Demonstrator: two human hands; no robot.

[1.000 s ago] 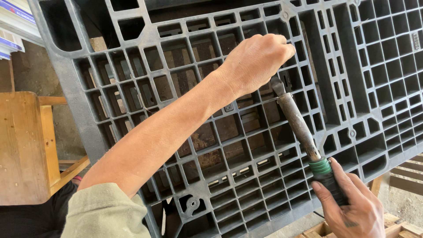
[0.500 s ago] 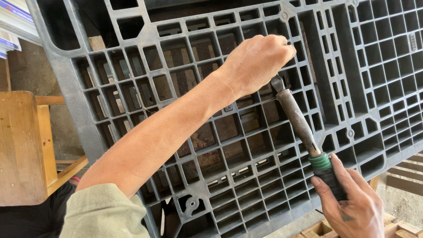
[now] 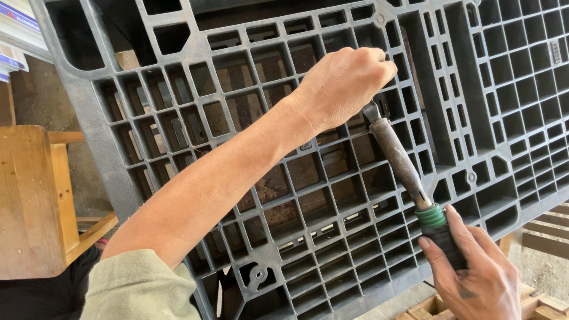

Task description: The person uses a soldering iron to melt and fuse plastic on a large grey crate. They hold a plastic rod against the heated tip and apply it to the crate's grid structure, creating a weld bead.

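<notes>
While the dark grey plastic pallet fills nearly the whole view, tilted with its ribbed underside facing the camera, both hands work at its upper middle. The pallet is a moulded grid of square and oblong cells, matt and dusty, with thick outer rails, larger cut-outs at the top left corner and small round bosses where ribs cross. Through the open cells brown, stained wood shows behind.

The left hand is curled into a loose fist against the ribs, fingers folded inward; what they pinch, if anything, is hidden by the hand itself. Its bare forearm runs diagonally down to a pale olive sleeve at the bottom edge and covers a long stripe of cells.

The right hand, at the lower right, has its grip clamped around the black handle of a long tool. The tool has a green collar above the handle and a round, grimy metal barrel, dull and scorched-looking, narrowing to a tip that meets the pallet just under the left hand; the exact contact point is hidden by that fist.

A bare wooden piece of furniture with smooth light boards stands at the left, and wooden slats lie at the lower right beyond the pallet's edge.
</notes>
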